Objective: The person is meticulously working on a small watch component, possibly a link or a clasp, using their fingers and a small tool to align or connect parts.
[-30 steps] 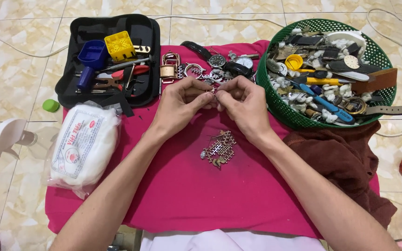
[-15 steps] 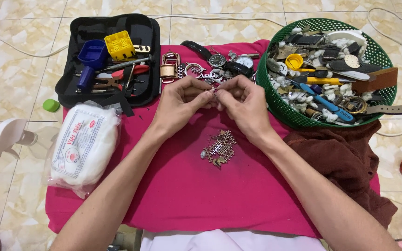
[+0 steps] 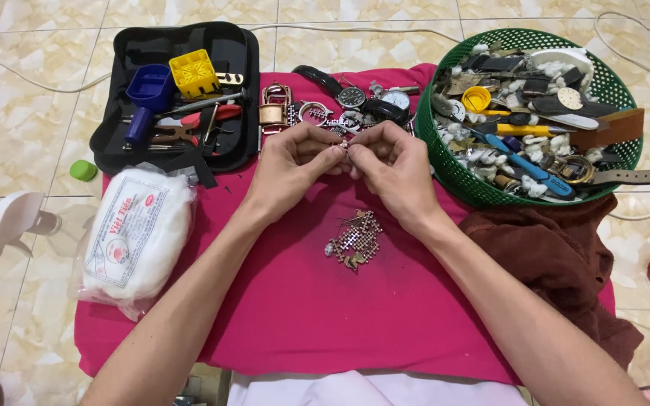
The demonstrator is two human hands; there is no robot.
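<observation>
Where both sets of fingertips meet above the pink cloth (image 3: 385, 316), a tiny metal piece (image 3: 344, 148), too small to identify. Left hand (image 3: 289, 169) and right hand (image 3: 394, 169): each grip pinching that piece, thumbs pressed to forefingers. Nearer the body, a metal watch band (image 3: 355, 240) lying on the cloth. Left, 1 black tool case (image 3: 231, 60) and a bag of cotton (image 3: 137, 237). Right, 1 green basket (image 3: 453, 169) of parts.

Both hands, left hand (image 3: 289, 167) & right hand (image 3: 393, 167), pinch tiny part (image 3: 344, 148) (over pink cloth (image 3: 302, 301)).
</observation>
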